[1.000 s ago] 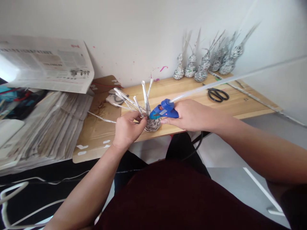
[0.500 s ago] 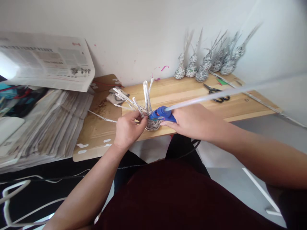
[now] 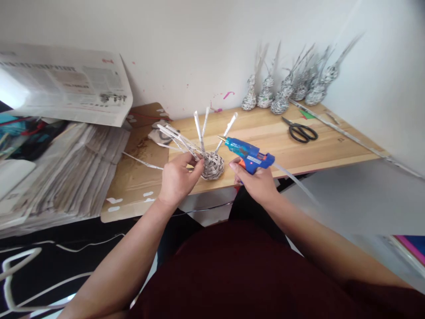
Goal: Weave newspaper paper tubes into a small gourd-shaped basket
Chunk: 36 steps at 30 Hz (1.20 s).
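A small woven newspaper basket (image 3: 213, 167), round at the base, sits near the front edge of the wooden board. Several rolled paper strips (image 3: 199, 128) stick up and outward from it. My left hand (image 3: 181, 175) is closed on its left side, with thumb and fingers pinching the basket where the strips leave it. In my right hand (image 3: 255, 177) is a blue hot glue gun (image 3: 249, 155), its brass nozzle pointing up and left above the basket, apart from it. A clear glue stick trails from the gun's back end.
Black scissors (image 3: 302, 132) lie on the wooden board (image 3: 239, 126). Several woven paper gourd shapes (image 3: 265, 94) stand against the wall. A long paper tube (image 3: 341, 128) crosses the board at right. Stacked newspapers (image 3: 83, 173) fill the left, beside cardboard (image 3: 133, 186).
My right hand has drawn the glue gun back to the right, off the basket, and turned it so its nozzle points up-left. My left hand keeps its place on the basket.
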{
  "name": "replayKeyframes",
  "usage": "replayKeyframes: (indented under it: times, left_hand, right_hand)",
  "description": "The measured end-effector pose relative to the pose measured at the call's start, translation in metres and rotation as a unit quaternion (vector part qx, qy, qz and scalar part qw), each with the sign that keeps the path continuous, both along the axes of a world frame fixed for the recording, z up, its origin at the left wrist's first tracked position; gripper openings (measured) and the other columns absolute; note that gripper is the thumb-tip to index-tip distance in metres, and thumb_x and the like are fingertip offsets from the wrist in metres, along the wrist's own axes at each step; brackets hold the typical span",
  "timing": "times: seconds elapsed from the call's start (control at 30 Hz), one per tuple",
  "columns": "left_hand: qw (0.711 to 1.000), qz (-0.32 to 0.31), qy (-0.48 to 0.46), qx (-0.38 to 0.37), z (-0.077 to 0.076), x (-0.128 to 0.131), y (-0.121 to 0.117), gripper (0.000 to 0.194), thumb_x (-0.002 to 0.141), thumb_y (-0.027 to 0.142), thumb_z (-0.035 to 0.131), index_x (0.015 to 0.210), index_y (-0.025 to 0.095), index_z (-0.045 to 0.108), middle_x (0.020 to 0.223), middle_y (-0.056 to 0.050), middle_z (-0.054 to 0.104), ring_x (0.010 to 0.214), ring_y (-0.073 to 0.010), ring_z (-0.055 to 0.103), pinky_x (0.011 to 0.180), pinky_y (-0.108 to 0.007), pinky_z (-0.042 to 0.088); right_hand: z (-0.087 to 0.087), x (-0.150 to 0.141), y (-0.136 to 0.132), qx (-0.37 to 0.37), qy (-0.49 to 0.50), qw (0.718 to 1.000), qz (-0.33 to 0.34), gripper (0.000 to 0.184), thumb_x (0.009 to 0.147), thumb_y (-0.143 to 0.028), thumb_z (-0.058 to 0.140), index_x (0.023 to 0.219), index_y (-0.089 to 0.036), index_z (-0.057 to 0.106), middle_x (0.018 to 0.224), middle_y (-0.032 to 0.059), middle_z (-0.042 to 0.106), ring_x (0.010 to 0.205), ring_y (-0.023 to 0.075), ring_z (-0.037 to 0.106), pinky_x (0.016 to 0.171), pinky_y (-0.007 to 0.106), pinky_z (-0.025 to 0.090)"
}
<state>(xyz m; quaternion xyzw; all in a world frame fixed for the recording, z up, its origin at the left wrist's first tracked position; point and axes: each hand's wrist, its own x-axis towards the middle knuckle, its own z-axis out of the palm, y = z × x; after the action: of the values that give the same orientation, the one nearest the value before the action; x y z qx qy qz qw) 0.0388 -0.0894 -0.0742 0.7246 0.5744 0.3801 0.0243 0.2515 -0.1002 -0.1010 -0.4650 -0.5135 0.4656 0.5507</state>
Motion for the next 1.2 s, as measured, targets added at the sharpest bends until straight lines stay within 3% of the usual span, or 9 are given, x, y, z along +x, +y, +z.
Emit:
replayKeyframes:
  times: [0.13,0.23,0.4,0.7,0.83,0.93,1.0,1.2]
  left_hand:
    - [1.000,-0.010,0.014,0.017,-0.003,0.002,-0.003,0.017,0.089,0.033,0.063,0.081,0.019,0.069,0.092,-0.005,0.078,0.083,-0.0193,0.073,0.076,-0.030,0.055]
    - [0.999,-0.016,0.017,0.027,-0.003,0.003,-0.006,0.014,0.090,0.031,0.063,0.092,0.020,0.072,0.092,-0.004,0.078,0.083,-0.0186,0.073,0.074,-0.029,0.055]
    - [0.998,-0.033,0.023,0.053,-0.005,0.003,-0.007,0.013,0.091,0.029,0.063,0.093,0.019,0.072,0.091,-0.004,0.077,0.083,-0.0179,0.072,0.073,-0.028,0.055]
    - [0.995,-0.066,0.009,0.070,-0.010,0.004,-0.003,0.012,0.092,0.028,0.064,0.094,0.019,0.071,0.092,-0.004,0.077,0.086,-0.0176,0.072,0.081,-0.029,0.055]
    - [0.998,-0.048,-0.016,0.039,-0.009,0.003,-0.001,0.012,0.092,0.028,0.064,0.094,0.019,0.072,0.091,-0.003,0.077,0.085,-0.0168,0.072,0.081,-0.027,0.056]
    - [0.999,-0.038,-0.024,0.025,-0.008,0.003,0.000,0.014,0.092,0.030,0.064,0.095,0.019,0.072,0.091,-0.004,0.077,0.085,-0.0169,0.073,0.081,-0.027,0.056]
    - [0.999,-0.037,-0.022,0.024,-0.008,0.003,0.000,0.015,0.092,0.030,0.064,0.095,0.019,0.073,0.093,-0.004,0.077,0.086,-0.0172,0.073,0.082,-0.027,0.056]
    - [0.999,-0.041,-0.002,0.034,-0.008,0.004,-0.003,0.015,0.092,0.031,0.063,0.096,0.020,0.072,0.093,-0.004,0.077,0.087,-0.0177,0.072,0.082,-0.027,0.055]
  right_hand:
    - [0.002,-0.023,0.014,0.009,0.061,0.998,-0.025,0.032,0.074,-0.045,0.079,0.091,-0.021,0.069,0.077,-0.0006,0.069,0.061,0.0127,0.061,0.064,0.030,0.056]
    - [0.004,-0.034,0.020,0.010,0.016,0.999,-0.043,0.039,0.068,-0.043,0.083,0.097,-0.020,0.071,0.077,0.0005,0.071,0.070,0.0175,0.066,0.074,0.035,0.058]
    - [0.002,-0.041,0.026,0.012,-0.057,0.998,-0.031,0.027,0.066,-0.038,0.084,0.082,-0.019,0.072,0.080,0.0050,0.076,0.078,0.0238,0.071,0.079,0.041,0.059]
    - [-0.002,-0.042,0.032,0.047,-0.112,0.992,-0.033,0.020,0.072,-0.033,0.079,0.085,-0.019,0.072,0.091,0.0080,0.078,0.089,0.0264,0.073,0.085,0.042,0.057]
    - [-0.007,-0.038,0.036,0.035,-0.042,0.998,-0.013,0.029,0.071,-0.039,0.082,0.091,-0.020,0.072,0.094,0.0062,0.077,0.092,0.0246,0.072,0.091,0.042,0.056]
    - [-0.012,-0.034,0.038,-0.019,0.068,0.998,0.005,0.041,0.069,-0.043,0.083,0.100,-0.020,0.072,0.089,0.0031,0.076,0.085,0.0211,0.072,0.085,0.038,0.058]
    - [-0.014,-0.032,0.038,-0.027,0.086,0.996,0.009,0.044,0.067,-0.043,0.085,0.102,-0.020,0.072,0.090,0.0025,0.077,0.085,0.0206,0.072,0.085,0.037,0.058]
    - [-0.006,-0.035,0.035,0.003,-0.029,0.999,0.018,0.024,0.069,-0.033,0.083,0.087,-0.020,0.075,0.093,0.0052,0.079,0.091,0.0240,0.074,0.089,0.040,0.057]
